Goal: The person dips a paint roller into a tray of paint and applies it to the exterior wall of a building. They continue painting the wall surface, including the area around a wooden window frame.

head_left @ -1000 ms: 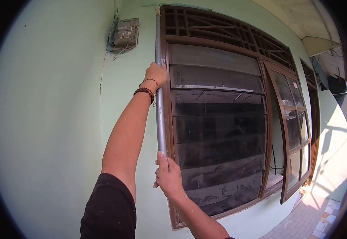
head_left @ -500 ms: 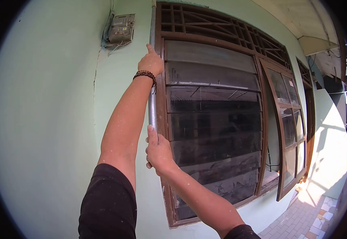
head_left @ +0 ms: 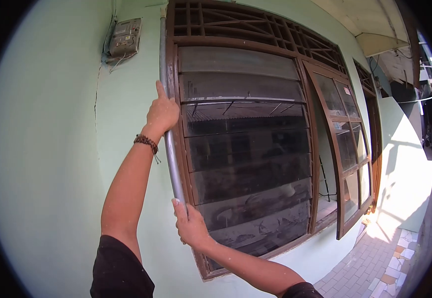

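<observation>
A grey metal pole (head_left: pixel 174 166) runs up along the left side of the brown window frame (head_left: pixel 182 149). My left hand (head_left: pixel 162 115), with a braided bracelet at the wrist, is closed around the pole about halfway up, its index finger stretched along it. Lower down, my right hand (head_left: pixel 192 226) grips the pole near its visible lower end, thumb pointing up. The pole leans slightly, its upper part close to the pale green wall (head_left: pixel 62 149). A small pale piece shows around the pole's top near the upper edge of the view; I cannot make out what it is.
An electricity meter box (head_left: pixel 125 38) with loose wires hangs on the wall at upper left, above a crack. Dark louvred glass panes (head_left: pixel 248 149) fill the window. To the right, a hinged window sash (head_left: pixel 345 149) sticks outward above a paved path (head_left: pixel 357 265).
Both hands have moved down, and the pole tilts more, its lower part further right than its top. The view has turned so the window and meter box sit further left.
</observation>
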A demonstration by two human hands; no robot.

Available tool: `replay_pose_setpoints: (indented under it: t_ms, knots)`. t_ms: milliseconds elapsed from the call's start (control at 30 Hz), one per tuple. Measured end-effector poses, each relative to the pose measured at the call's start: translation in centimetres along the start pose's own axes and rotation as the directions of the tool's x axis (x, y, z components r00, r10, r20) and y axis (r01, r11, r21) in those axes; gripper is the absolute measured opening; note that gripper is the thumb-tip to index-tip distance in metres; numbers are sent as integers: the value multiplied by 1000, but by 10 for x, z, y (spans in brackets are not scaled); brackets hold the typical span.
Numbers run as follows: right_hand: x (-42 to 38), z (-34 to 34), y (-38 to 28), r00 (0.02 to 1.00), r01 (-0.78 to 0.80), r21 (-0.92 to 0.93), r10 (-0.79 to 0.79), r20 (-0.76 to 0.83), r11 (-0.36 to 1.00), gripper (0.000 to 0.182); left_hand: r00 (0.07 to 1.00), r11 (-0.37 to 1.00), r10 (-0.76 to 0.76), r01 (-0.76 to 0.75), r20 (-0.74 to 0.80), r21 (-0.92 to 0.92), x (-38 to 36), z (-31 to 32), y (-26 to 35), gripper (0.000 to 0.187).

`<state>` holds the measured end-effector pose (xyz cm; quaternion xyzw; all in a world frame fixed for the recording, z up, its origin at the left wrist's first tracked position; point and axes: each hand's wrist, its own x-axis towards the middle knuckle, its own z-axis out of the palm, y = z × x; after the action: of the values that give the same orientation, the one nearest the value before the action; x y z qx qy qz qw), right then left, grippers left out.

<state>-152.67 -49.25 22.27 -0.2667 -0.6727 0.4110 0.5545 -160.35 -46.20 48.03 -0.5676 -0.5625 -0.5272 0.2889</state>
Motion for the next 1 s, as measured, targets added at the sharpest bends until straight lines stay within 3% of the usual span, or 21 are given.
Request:
replay_pose_setpoints:
  t_ms: [33, 67, 100, 167, 267, 333, 400, 433, 467, 500, 533, 567, 600, 633, 667, 733, 800, 867, 933, 967, 1000]
  knots:
    - [-12, -5, 27, 998, -55, 34, 55, 12, 998, 49, 1000, 997, 22, -23, -14, -67, -24, 17, -11, 72]
    - [-27, -12, 45, 999, 37, -41, -38, -18, 998, 49, 995, 907, -31, 69, 97, -415, -60, 13, 0, 71]
    - [-40, -21, 61, 990, 130, -130, -137, -45, 983, 49, 995, 800, -62, 99, 83, -592, -83, 23, 4, 70]
    - [-61, -45, 97, 999, 3, -87, -6, -37, 996, 50, 990, 609, -88, 140, 109, -781, -110, 55, 3, 69]
    - [-115, -86, 156, 964, -238, -105, 248, 94, 966, 49, 994, 579, -45, 106, 99, -808, -149, 65, 53, 65]
    - [-183, -127, 184, 861, -444, -88, 452, 234, 892, 49, 975, 507, -38, 207, 219, -837, -170, 68, 95, 61]
    - [-269, -180, 216, 941, -284, -207, 314, 129, 936, 43, 942, 427, -32, 315, 334, -848, -206, 77, 137, 58]
    - [-313, -207, 242, 911, -400, -164, 411, 39, 902, 46, 886, 277, 22, 440, 464, -854, -239, 84, 159, 48]
    - [-354, -240, 267, 905, -392, -342, 424, 21, 854, 35, 823, 122, 107, 546, 558, -829, -267, 94, 183, 38]
    - [-401, -277, 297, 899, -378, -509, 437, -4, 773, 26, 767, 6, 149, 630, 624, -776, -300, 108, 205, 28]
    - [-458, -317, 360, 952, -232, -640, 306, 4, 732, 24, 697, -97, 201, 713, 688, -694, -341, 121, 224, 20]
    - [-483, -362, 347, 949, -258, -637, 315, -26, 726, 24, 624, -191, 242, 781, 743, -594, -383, 134, 249, 20]
    - [-504, -406, 314, 882, -451, -575, 441, -169, 683, 29, 533, -262, 305, 844, 789, -468, -426, 150, 274, 27]
    - [-517, -442, 277, 779, -622, -476, 550, -300, 621, 35, 492, -235, 341, 870, 801, -434, -466, 165, 303, 35]
    - [-534, -471, 257, 640, -769, -348, 650, -410, 537, 41, 459, -293, 363, 882, 811, -368, -503, 178, 334, 37]
    - [-568, -526, 273, 569, -822, -398, 609, -552, 408, 45, 365, -235, 333, 925, 869, -299, -564, 202, 393, 35]
    - [-593, -569, 272, 544, -836, -353, 553, -631, 420, 40, 307, -237, 401, 945, 863, -225, -609, 214, 444, 35]
    - [-605, -603, 264, 456, -885, -276, 572, -682, 376, 27, 286, -192, 543, 958, 790, -215, -632, 224, 488, 36]
    - [-631, -631, 284, 429, -895, -269, 518, -740, 356, 27, 247, -149, 673, 969, 697, -199, -648, 243, 526, 34]
    - [-642, -641, 295, 408, -907, -258, 542, -734, 334, 27, 225, -149, 665, 974, 712, -169, -657, 255, 542, 34]
    - [-652, -651, 304, 353, -926, -205, 533, -769, 316, 27, 169, -91, 729, 984, 663, -151, -667, 269, 558, 34]
